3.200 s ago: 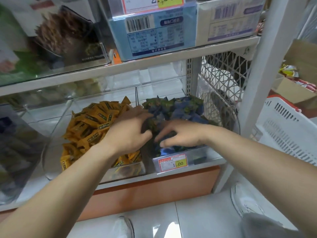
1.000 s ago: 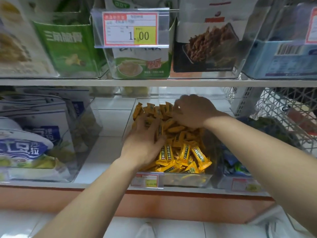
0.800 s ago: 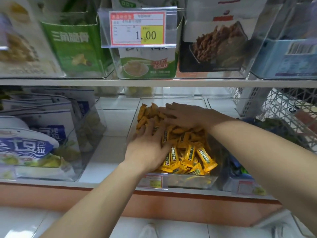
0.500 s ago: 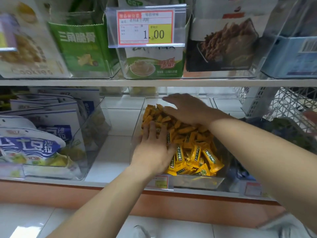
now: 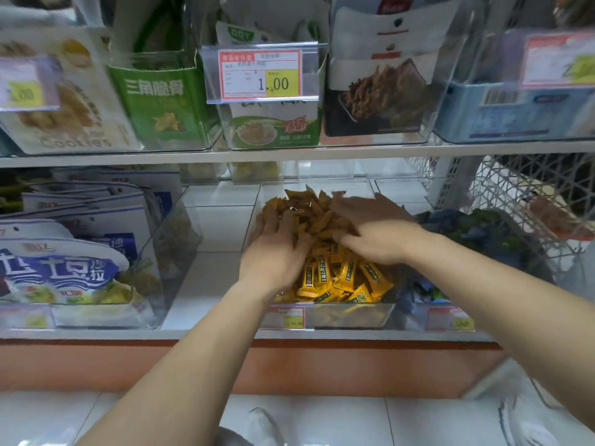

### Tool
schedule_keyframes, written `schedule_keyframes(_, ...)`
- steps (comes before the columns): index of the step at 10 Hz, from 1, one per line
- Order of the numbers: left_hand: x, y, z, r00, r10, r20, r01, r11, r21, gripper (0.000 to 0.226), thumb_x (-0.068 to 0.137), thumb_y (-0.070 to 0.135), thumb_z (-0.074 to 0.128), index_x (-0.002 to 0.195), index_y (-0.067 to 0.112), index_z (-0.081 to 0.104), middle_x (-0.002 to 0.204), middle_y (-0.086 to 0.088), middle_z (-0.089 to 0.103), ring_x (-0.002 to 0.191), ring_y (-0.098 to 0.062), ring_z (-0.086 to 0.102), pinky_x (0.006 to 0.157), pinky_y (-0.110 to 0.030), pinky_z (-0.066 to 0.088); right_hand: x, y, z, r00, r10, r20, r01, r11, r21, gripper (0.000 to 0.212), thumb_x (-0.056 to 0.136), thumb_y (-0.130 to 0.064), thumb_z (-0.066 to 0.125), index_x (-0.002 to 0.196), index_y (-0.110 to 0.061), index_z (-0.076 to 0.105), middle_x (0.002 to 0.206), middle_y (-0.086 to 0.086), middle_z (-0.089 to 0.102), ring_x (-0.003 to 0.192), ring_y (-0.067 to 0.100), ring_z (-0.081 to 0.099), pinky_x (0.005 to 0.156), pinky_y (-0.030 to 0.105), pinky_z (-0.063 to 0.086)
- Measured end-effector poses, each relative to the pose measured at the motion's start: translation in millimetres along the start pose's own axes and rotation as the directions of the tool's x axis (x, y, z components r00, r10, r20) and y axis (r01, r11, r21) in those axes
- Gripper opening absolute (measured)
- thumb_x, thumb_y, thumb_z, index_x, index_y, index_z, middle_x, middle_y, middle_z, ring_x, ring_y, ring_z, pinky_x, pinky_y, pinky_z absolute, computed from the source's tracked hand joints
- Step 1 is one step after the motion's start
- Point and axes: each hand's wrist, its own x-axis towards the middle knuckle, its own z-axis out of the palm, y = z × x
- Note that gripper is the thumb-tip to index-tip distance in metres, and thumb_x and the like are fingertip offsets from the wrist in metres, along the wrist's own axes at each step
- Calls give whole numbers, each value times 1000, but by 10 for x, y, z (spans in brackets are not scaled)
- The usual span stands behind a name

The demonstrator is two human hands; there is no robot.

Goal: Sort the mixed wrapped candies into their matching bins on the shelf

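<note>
A white shop shelf runs beneath a row of snack boxes. On it stands a clear plastic bin heaped with small yellow foil-wrapped candies. A mix of blue and green wrapped candies fills the bin just to its right. The yellow pieces look light, crinkly and slick. I'd guess they slide off one another readily, so a stray is best pinched across its narrow body. Both forearms reach up into the bin. The left hand lies palm down on the pile's near left, fingers spread, tips sunk among the wrappers. The right hand lies flat over the far right, fingers stretched leftward. Neither grasps anything I can see, though blur smears the fingertips.
</note>
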Motion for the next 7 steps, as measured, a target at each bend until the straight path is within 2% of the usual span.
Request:
schedule_keyframes(1, -59, -8, 66, 970, 111, 218, -156, 967, 199, 74, 93, 72, 21, 157, 37, 6, 167, 2, -7, 153, -26, -6, 121, -49, 6, -245, -6, 164, 976, 48, 214, -9, 984, -179, 85, 90, -75, 13, 159, -27, 5, 167, 3, 11, 152, 26, 16, 123, 43, 15)
schedule_keyframes(2, -75, -83, 120, 956, 132, 263, -214, 925, 313, 78, 87, 79, 10, 156, 42, 5, 167, 7, -6, 153, -22, -5, 122, -48, 5, -177, -83, 241, 980, 74, 184, -21, 962, -273, 84, 91, -73, 9, 159, -24, 6, 167, 6, 13, 153, 25, 13, 121, 49, 14)
schedule_keyframes(3, -25, -60, 120, 967, 93, 238, -176, 917, 357, 77, 88, 78, 10, 156, 42, 9, 167, 9, 1, 153, -18, -1, 122, -44, 7, -84, -142, 272, 978, 128, 164, -68, 942, -329, 79, 93, -71, 10, 159, -27, 9, 167, 4, 15, 153, 24, 13, 119, 50, 15)
schedule_keyframes(4, 40, 49, 62, 964, 60, 259, -164, 901, 403, 74, 91, 77, 18, 155, 40, 15, 166, 6, 8, 153, -22, 6, 120, -47, 11, -83, -197, 237, 976, 149, 157, -100, 954, -283, 77, 95, -70, 15, 159, -28, 12, 166, 3, 16, 152, 26, 14, 120, 52, 12)
schedule_keyframes(5, 80, 237, -97, 954, 16, 299, -149, 892, 427, 68, 90, 73, 31, 149, 39, 32, 159, 1, 29, 144, -31, 28, 114, -49, 29, -203, -215, 124, 984, 153, 87, -137, 976, -170, 72, 95, -69, 24, 155, -30, 25, 163, 5, 24, 149, 29, 22, 118, 51, 20)
schedule_keyframes(6, 72, 471, -303, 955, 26, 297, -125, 939, 319, 56, 89, 63, 43, 136, 32, 50, 135, -5, 56, 117, -30, 55, 88, -37, 47, -434, -194, -17, 983, 173, 57, -170, 984, -44, 66, 91, -64, 38, 148, -32, 36, 158, 3, 30, 142, 31, 33, 113, 52, 32)
schedule_keyframes(7, 10, 675, -429, 967, 77, 243, -148, 947, 286, 48, 90, 57, 48, 127, 29, 56, 125, -5, 63, 106, -26, 59, 80, -35, 48, -681, -84, -156, 978, 207, 37, -205, 978, -41, 59, 89, -56, 46, 141, -29, 45, 146, 5, 46, 127, 32, 50, 100, 49, 47)
